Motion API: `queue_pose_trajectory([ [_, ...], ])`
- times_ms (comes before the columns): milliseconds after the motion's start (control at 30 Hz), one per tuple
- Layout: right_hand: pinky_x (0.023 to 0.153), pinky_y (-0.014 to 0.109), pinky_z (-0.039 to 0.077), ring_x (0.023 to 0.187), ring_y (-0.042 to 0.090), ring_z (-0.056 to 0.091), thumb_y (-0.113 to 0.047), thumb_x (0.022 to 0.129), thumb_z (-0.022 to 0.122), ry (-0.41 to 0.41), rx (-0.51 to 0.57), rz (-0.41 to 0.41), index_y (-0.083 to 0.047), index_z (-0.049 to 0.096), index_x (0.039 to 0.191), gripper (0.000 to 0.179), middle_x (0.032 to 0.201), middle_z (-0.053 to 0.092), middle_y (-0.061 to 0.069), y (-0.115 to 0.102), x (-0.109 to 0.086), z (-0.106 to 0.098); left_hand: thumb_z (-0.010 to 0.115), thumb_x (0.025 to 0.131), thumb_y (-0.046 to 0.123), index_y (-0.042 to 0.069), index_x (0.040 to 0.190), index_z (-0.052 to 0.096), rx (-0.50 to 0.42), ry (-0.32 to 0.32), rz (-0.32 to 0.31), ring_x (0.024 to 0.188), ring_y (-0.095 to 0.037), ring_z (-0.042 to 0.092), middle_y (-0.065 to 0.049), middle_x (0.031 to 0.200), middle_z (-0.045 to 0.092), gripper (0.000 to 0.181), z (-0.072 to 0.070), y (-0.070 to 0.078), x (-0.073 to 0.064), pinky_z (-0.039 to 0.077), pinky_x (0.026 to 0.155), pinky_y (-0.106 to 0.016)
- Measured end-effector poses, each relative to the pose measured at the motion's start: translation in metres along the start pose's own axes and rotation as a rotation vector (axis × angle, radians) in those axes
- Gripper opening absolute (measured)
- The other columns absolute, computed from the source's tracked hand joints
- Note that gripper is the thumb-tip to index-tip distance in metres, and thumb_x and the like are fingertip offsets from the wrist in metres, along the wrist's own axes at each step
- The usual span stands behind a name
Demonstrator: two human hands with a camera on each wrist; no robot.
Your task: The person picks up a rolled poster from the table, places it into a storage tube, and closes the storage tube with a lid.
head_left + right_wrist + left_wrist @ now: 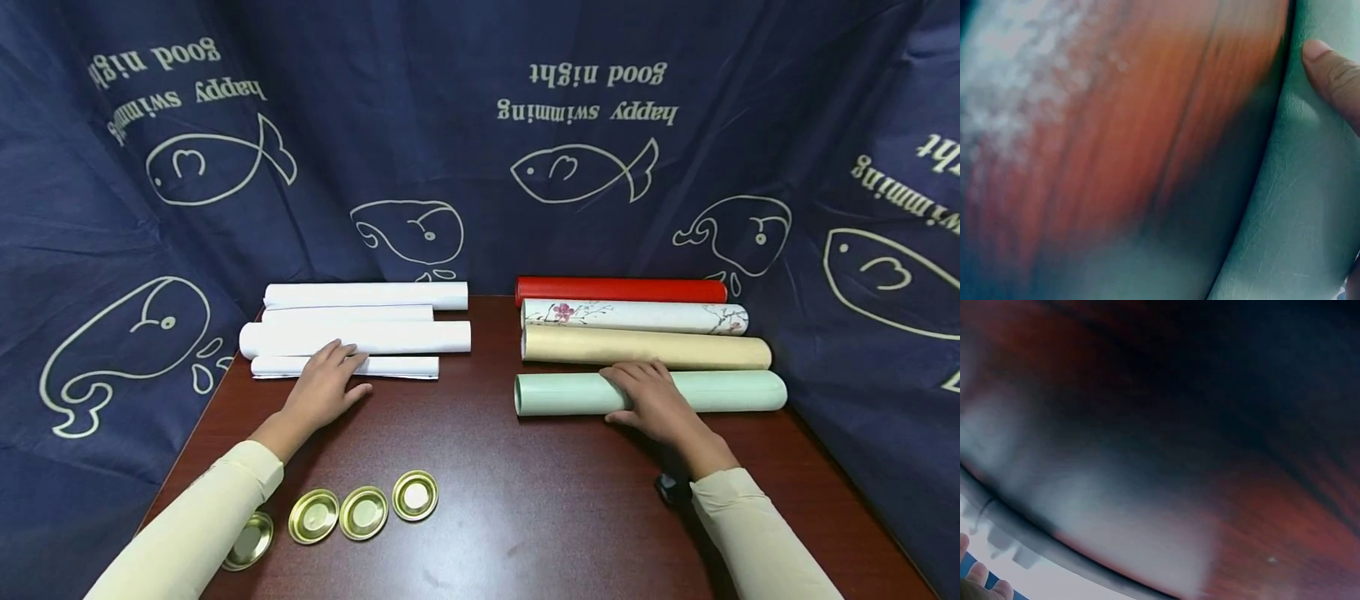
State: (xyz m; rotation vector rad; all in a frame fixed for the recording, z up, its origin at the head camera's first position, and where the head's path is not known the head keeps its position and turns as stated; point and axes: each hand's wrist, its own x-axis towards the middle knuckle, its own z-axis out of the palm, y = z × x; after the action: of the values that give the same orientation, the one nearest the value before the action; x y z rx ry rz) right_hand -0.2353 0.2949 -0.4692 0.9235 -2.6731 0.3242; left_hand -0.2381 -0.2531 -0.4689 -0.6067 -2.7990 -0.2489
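My left hand (326, 387) lies with loosely spread fingers over a thin white paper roll (405, 367); its fingertips reach the edge of a thicker white paper roll (420, 337). In the left wrist view only a few fingertips (979, 574) show at the lower left corner. My right hand (652, 400) grips a pale green cardboard tube (558, 395) from above, fingers over its far side. The right wrist view shows the thumb (1329, 69) against the tube's near side. The tube lies crosswise on the table with its open end to the left.
Behind the green tube lie a beige tube (570, 343), a flower-printed tube (637, 317) and a red tube (615, 289). More white rolls (360, 295) lie at the back left. Several gold lids (364, 512) sit at the front left of the brown table (480, 475). A dark blue curtain (480, 50) surrounds it.
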Motion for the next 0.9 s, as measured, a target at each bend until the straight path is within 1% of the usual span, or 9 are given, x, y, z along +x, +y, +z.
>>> queue_pose_trajectory([
  [67,0.099,0.060,0.035,0.116,0.038,0.053,-0.030,0.065,0.092,0.004,-0.006,-0.033,-0.004,0.059,0.129,0.076,0.123,0.061,0.014,0.001,0.000,0.000,0.075,0.089,0.031,0.000,0.133,0.059,0.003,0.003,-0.013,0.132,-0.045,0.040,-0.024,0.135,0.054,0.055,0.001,-0.002,0.000,0.035,0.104,-0.062],
  [200,0.094,0.057,0.042,0.113,0.035,0.056,-0.030,0.065,0.092,0.004,-0.009,-0.080,-0.003,0.059,0.128,0.076,0.121,0.060,0.013,0.001,0.000,-0.002,0.075,0.090,0.026,0.001,0.134,0.058,-0.038,0.013,-0.036,0.125,-0.044,0.046,-0.023,0.129,0.056,0.054,0.002,-0.005,0.000,0.042,0.096,-0.061],
  [300,0.093,0.057,0.043,0.113,0.034,0.055,-0.031,0.066,0.092,0.005,-0.007,-0.096,-0.002,0.058,0.129,0.077,0.121,0.060,0.013,0.000,0.000,-0.004,0.076,0.089,0.022,0.001,0.133,0.059,-0.049,0.026,-0.040,0.118,-0.043,0.050,-0.021,0.123,0.058,0.052,0.002,-0.006,0.001,0.044,0.092,-0.060],
  [400,0.092,0.057,0.043,0.114,0.035,0.056,-0.031,0.066,0.092,0.016,0.004,-0.105,-0.002,0.059,0.129,0.077,0.122,0.060,0.013,-0.002,0.002,-0.006,0.076,0.089,0.020,0.003,0.133,0.059,-0.029,0.028,-0.044,0.114,-0.043,0.053,-0.020,0.121,0.060,0.050,0.002,-0.007,0.001,0.044,0.089,-0.060],
  [533,0.089,0.057,0.043,0.112,0.034,0.056,-0.032,0.065,0.092,0.033,0.017,-0.112,-0.003,0.060,0.129,0.078,0.121,0.060,0.012,-0.005,0.004,-0.010,0.075,0.089,0.017,0.005,0.133,0.060,-0.006,0.020,-0.055,0.112,-0.041,0.054,-0.018,0.121,0.062,0.048,0.002,-0.009,0.000,0.045,0.086,-0.059],
  [700,0.087,0.056,0.044,0.111,0.033,0.057,-0.033,0.064,0.092,0.036,0.016,-0.108,-0.004,0.060,0.129,0.078,0.120,0.060,0.012,-0.009,0.004,-0.012,0.076,0.088,0.013,0.007,0.128,0.064,-0.010,0.045,-0.046,0.109,-0.040,0.055,-0.015,0.118,0.064,0.042,0.003,-0.012,-0.002,0.044,0.085,-0.058],
  [900,0.085,0.056,0.044,0.109,0.033,0.057,-0.033,0.064,0.092,0.043,-0.001,-0.102,-0.004,0.061,0.129,0.078,0.118,0.061,0.011,-0.012,0.001,-0.015,0.077,0.086,0.010,0.004,0.119,0.068,-0.040,0.062,-0.001,0.105,-0.039,0.056,-0.015,0.111,0.064,0.034,0.005,-0.013,-0.002,0.044,0.090,-0.056],
])
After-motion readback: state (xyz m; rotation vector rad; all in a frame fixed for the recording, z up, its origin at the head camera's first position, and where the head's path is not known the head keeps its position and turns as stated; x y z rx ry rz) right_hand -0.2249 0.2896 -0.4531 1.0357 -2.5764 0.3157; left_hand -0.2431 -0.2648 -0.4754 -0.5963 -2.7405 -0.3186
